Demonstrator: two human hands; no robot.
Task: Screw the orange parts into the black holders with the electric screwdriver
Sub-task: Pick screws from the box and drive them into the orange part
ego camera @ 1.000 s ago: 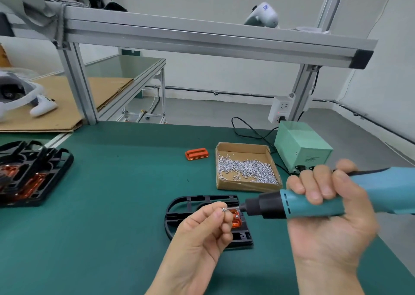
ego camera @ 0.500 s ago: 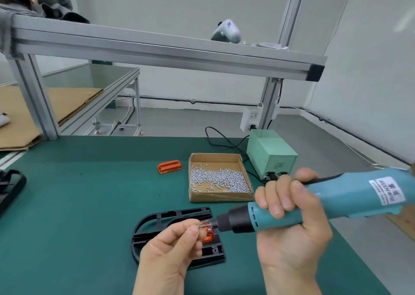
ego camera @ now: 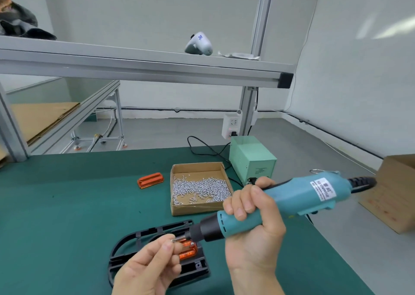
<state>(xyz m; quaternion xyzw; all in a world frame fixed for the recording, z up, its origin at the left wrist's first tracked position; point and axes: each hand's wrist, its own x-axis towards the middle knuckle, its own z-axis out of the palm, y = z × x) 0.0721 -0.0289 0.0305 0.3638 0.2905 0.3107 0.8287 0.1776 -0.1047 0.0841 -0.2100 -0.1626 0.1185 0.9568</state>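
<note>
Screwdriver (ego camera: 278, 204) tilted steeper than before

The electric screwdriver (ego camera: 269, 207) now tilts, its rear raised toward the upper right and its black nose dipping down-left, where a second ago it lay nearly level in the right hand (ego camera: 251, 225). The left hand (ego camera: 152, 265) sits lower and closer to the nose, pinching what looks like a small screw (ego camera: 173, 240) at the bit. The view has swung right: the stacked black holders at the left edge are gone, and a cardboard box (ego camera: 391, 193) has come in at the right.
</note>
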